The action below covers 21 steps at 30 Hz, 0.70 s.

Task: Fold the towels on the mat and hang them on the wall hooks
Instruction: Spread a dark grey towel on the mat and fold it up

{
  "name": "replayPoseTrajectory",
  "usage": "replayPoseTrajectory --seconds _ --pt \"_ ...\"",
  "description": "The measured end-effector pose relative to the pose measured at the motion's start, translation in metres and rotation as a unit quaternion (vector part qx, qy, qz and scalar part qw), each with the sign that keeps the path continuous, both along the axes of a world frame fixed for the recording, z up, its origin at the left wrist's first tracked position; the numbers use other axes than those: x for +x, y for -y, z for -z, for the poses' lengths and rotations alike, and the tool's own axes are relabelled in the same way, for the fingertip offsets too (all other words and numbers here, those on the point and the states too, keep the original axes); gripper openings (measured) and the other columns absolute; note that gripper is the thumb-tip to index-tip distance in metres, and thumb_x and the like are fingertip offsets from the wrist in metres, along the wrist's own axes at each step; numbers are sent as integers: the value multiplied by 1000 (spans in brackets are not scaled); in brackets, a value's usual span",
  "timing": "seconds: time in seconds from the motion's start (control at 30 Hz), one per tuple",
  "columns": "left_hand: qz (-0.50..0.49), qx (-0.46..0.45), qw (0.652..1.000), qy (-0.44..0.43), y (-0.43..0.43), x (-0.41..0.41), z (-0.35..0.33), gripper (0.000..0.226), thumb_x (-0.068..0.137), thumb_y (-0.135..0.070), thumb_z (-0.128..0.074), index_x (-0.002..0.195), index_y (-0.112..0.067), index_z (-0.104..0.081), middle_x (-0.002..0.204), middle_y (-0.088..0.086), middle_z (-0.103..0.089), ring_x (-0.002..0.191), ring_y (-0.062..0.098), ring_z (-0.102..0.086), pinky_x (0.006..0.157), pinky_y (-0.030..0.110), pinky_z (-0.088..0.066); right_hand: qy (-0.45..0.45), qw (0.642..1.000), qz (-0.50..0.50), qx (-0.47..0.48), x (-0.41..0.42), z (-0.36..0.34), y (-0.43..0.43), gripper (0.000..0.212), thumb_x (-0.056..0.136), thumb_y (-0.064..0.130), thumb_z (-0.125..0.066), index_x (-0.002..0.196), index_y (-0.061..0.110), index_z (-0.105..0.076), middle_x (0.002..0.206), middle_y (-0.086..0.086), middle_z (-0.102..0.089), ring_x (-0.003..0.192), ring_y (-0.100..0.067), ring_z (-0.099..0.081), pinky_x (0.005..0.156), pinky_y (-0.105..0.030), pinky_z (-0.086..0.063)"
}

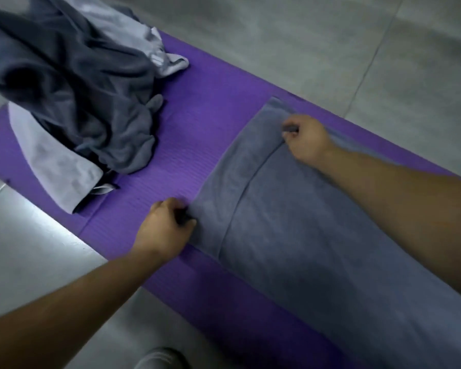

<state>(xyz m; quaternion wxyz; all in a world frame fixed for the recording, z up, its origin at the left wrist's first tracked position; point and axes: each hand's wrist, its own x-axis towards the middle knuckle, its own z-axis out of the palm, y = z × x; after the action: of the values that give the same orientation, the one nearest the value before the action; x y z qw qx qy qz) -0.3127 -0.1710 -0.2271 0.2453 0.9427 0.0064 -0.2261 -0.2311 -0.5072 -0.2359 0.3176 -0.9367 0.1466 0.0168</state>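
Head view: a purple mat (197,123) lies diagonally across a grey tiled floor (330,35). A grey towel (304,235) is spread flat on the right part of the mat, with its upper layer folded over so that a band of the lower layer shows along the left edge. The left hand (165,230) is closed in a pinch on the near-left corner of this towel, at the point where the cloth meets the bare mat. The right hand (306,139) is closed in a pinch on the far corner, with the forearm crossing above the towel. A pile of unfolded towels (77,89), dark grey and pale grey, rests crumpled on the left part of the mat, well apart from the spread towel. A shoe (160,359) shows at the bottom edge, on the floor.
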Motion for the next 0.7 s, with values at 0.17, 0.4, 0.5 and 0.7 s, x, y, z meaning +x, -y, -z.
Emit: replayPoseTrajectory --seconds 0.17,0.4,0.5,0.7 --pt "3 -7 999 -40 -9 5 7 14 84 -31 -73 80 -24 -62 76 -7 -65 78 20 -64 63 28 -39 -19 998 54 -7 45 -1 -10 32 93 15 -59 123 5 -65 125 -13 -66 116 -28 -61 101 -29 -44" --pt "-97 -136 983 -77 -29 -3 11 22 84 -19 -79 67 -15 -64 54 -6 -61 48 4 -51 50 15 -40 -6 989 144 28 78 8 -7 46 89 38 -71 125 11 -61 114 -6 -63 107 -22 -60 94 -24 -45" --pt "-147 -196 963 -112 -36 -5 10 19 85 -14 -78 72 -11 -64 56 -2 -66 51 6 -56 56 24 -47 -32 992 121 20 84 12 -5 33 89 35 -72 111 11 -69 94 0 -60 90 -16 -57 83 -25 -45" --pt "-205 -213 949 -108 -52 -3 6 18 85 -12 -78 72 -12 -66 57 1 -68 58 18 -61 67 34 -49 49 992 88 70 92 3 -11 20 88 34 -70 80 16 -71 62 10 -52 65 -13 -56 74 -32 -57"
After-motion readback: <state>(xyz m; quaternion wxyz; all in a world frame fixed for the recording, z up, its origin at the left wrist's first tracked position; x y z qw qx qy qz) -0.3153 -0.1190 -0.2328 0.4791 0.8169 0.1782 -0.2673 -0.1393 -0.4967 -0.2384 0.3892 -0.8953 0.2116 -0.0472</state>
